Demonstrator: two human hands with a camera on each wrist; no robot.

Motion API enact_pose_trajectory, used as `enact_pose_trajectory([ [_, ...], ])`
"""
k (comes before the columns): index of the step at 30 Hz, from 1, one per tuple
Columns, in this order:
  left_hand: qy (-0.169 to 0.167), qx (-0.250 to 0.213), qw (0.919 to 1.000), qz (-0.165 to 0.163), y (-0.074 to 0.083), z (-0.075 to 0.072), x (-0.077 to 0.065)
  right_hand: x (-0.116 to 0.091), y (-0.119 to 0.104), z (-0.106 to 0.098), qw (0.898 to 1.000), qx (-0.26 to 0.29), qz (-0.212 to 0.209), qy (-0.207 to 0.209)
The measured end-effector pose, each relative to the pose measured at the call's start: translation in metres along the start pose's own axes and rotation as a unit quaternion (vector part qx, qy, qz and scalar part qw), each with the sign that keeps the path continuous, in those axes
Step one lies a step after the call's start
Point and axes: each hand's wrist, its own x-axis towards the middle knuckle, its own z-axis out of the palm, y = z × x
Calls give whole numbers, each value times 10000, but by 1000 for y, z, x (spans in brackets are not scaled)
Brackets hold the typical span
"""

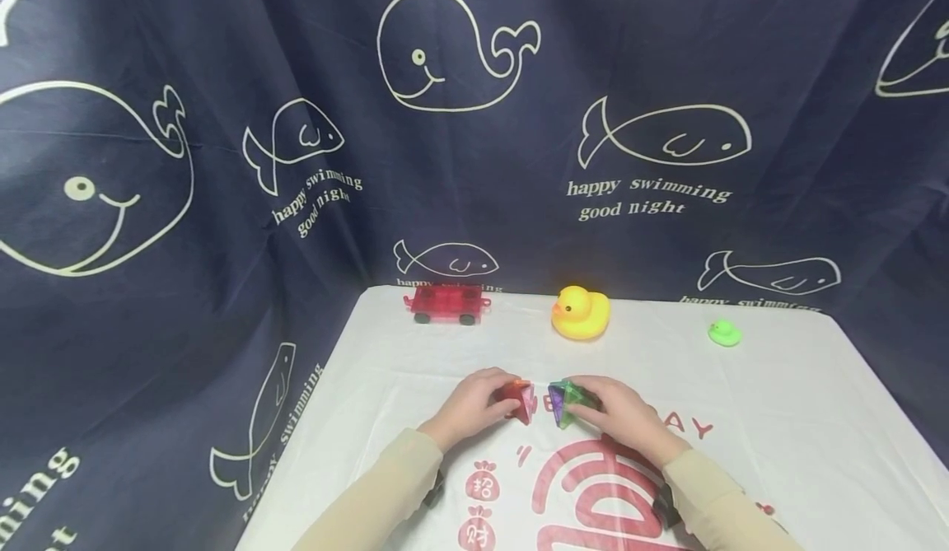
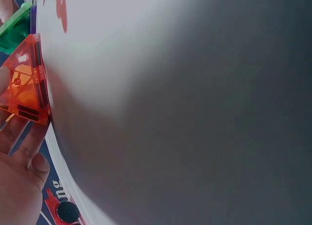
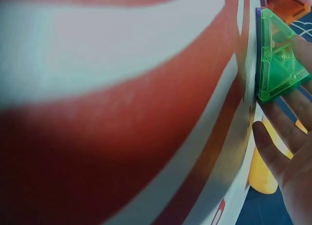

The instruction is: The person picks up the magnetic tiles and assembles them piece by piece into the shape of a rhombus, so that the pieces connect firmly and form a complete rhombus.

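My left hand [image 1: 474, 407] grips a group of translucent red, orange and pink triangular magnetic tiles [image 1: 522, 401] between thumb and fingers. In the left wrist view an orange triangular tile [image 2: 24, 84] faces the camera under the thumb. Opposite it, my right hand [image 1: 619, 411] pinches a group of green and purple triangular magnetic tiles [image 1: 567, 403]. The right wrist view shows a green triangle [image 3: 280, 59] with a purple tile along its edge. A narrow gap separates the two groups in the head view, both low over the white tablecloth.
A red toy wagon [image 1: 448, 304] with dark wheels stands at the back left of the table. Behind the hands sits a yellow rubber duck [image 1: 581, 313]; a small green duck [image 1: 725, 333] is at the back right. A dark blue curtain [image 1: 474, 172] with whale drawings encloses the table.
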Motion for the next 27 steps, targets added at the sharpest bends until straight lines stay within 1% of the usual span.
enact_pose_trajectory([
  [4,112,59,9999,54,3,1,2,4,-3,3,9999,-88,-68,50],
  [8,129,86,9999,0,6,3,4,7,-5,6,9995,-212,-212,113],
  [17,137,558,9983,-37,12,5,10,12,-17,9,9978,-593,-218,176],
  [22,91,609,9981,-53,13,5,12,14,-22,9,9976,-645,-198,173],
  [27,106,686,9976,75,15,4,14,15,-23,9,9978,-634,-132,151],
])
